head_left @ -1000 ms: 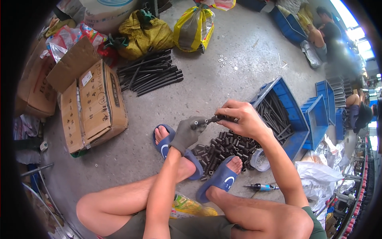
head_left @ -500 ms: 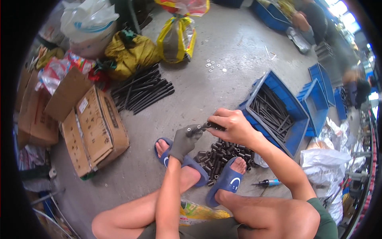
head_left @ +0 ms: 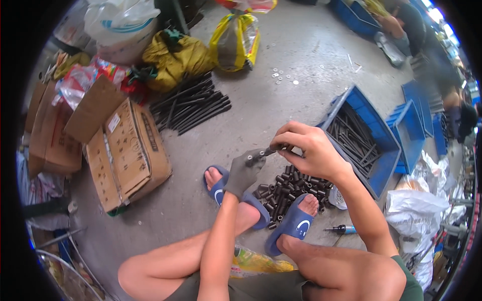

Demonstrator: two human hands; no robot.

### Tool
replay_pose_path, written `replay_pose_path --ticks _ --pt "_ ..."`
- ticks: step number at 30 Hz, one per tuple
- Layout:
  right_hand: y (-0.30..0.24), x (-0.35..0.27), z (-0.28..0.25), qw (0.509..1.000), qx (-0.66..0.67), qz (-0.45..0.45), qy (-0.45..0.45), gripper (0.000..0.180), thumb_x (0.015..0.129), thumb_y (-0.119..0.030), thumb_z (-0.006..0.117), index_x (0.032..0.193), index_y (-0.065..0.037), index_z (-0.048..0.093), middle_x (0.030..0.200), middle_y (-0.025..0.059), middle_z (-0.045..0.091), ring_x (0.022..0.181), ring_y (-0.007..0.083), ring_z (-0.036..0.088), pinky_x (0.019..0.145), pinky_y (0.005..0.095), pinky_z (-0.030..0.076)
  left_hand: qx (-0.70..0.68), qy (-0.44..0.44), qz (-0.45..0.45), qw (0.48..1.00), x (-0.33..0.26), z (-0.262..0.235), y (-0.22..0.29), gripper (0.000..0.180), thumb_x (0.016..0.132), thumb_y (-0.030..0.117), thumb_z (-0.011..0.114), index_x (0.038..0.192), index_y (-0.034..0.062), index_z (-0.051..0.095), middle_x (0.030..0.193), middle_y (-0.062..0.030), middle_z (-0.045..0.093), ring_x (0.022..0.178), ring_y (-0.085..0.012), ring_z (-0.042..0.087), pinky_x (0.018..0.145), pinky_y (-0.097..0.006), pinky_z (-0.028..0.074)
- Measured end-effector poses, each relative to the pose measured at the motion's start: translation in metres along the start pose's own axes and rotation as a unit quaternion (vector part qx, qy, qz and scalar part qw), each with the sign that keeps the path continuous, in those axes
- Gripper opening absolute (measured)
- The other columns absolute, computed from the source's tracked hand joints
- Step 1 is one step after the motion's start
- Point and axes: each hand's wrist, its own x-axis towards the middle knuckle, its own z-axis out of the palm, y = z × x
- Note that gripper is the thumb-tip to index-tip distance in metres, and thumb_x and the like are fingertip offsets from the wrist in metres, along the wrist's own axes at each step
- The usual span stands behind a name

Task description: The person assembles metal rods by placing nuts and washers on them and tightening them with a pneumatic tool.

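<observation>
My left hand (head_left: 243, 174), in a grey glove, is closed around a few dark tubular pieces (head_left: 256, 156); pale rings show at two of their ends. My bare right hand (head_left: 312, 150) is raised just to the right, thumb and fingers curled on a short black sleeve (head_left: 285, 147). A dark piece bridges the gap between both hands, though its exact fit is hidden by fingers. Below the hands, a heap of short black sleeves (head_left: 286, 193) lies on the floor between my blue slippers (head_left: 292, 224).
Right of my hands stands a blue bin (head_left: 389, 173) of long black rods. Black rods (head_left: 201, 113) lie beside a cardboard box (head_left: 125, 155) at left. White washers (head_left: 281, 76) are scattered ahead. A blue-and-black screwdriver-like tool (head_left: 344, 229) rests at right. Another person (head_left: 396, 30) sits far right.
The view has shifted, so the surroundings sit slightly to the right and, farther off, higher. Both hands stay close together, still gripping the dark pieces; the right hand's fingers have arched more.
</observation>
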Motion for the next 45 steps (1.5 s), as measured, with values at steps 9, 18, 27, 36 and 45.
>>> replay_pose_path --ticks 9,18,27,36,45 --pt "0.002 0.017 0.022 0.981 -0.172 -0.067 -0.058 0.024 0.076 -0.014 0.086 0.097 -0.009 0.075 0.091 0.0049 0.068 0.095 0.0287 0.063 0.082 0.0406 0.056 0.045 -0.011 0.027 0.999 0.002 -0.003 0.015 0.033 0.088 0.002 0.073 0.121 0.0069 0.075 0.102 -0.0187 0.077 0.091 -0.0309 0.077 0.080 -0.037 0.059" --pt "0.011 0.013 0.036 0.979 -0.168 -0.118 0.006 0.023 0.075 -0.011 0.086 0.095 -0.009 0.076 0.093 0.0048 0.070 0.091 0.0281 0.064 0.078 0.0415 0.055 0.028 -0.022 0.011 0.999 0.003 -0.004 0.010 0.034 0.089 -0.001 0.071 0.122 0.0063 0.076 0.098 -0.0168 0.078 0.085 -0.0197 0.074 0.079 -0.034 0.058" --pt "0.062 -0.088 0.181 0.953 -0.245 0.083 -0.157 0.020 0.077 -0.021 0.080 0.090 -0.007 0.074 0.094 0.0089 0.071 0.102 0.0316 0.066 0.084 0.0437 0.057 -0.072 0.034 -0.026 0.996 0.008 -0.002 -0.008 0.027 0.094 0.006 0.075 0.121 0.0016 0.076 0.101 -0.0127 0.081 0.086 -0.0102 0.070 0.077 -0.032 0.057" --pt "0.054 -0.076 0.131 0.982 -0.029 -0.011 -0.184 0.030 0.081 -0.016 0.080 0.106 -0.003 0.072 0.103 0.0146 0.067 0.099 0.0363 0.062 0.087 0.0449 0.055 -0.036 0.033 -0.023 0.999 0.002 0.001 -0.004 0.031 0.093 0.009 0.076 0.123 0.0056 0.075 0.100 -0.0173 0.078 0.087 -0.0168 0.075 0.079 -0.035 0.058" --pt "-0.017 -0.010 0.031 0.988 -0.128 -0.078 -0.035 0.031 0.078 -0.015 0.085 0.104 -0.011 0.070 0.101 0.0041 0.067 0.098 0.0282 0.062 0.084 0.0400 0.050 0.070 -0.039 0.034 0.996 0.005 0.000 0.031 0.032 0.087 0.003 0.069 0.118 0.0082 0.076 0.107 -0.0194 0.077 0.101 -0.0400 0.074 0.083 -0.043 0.059"
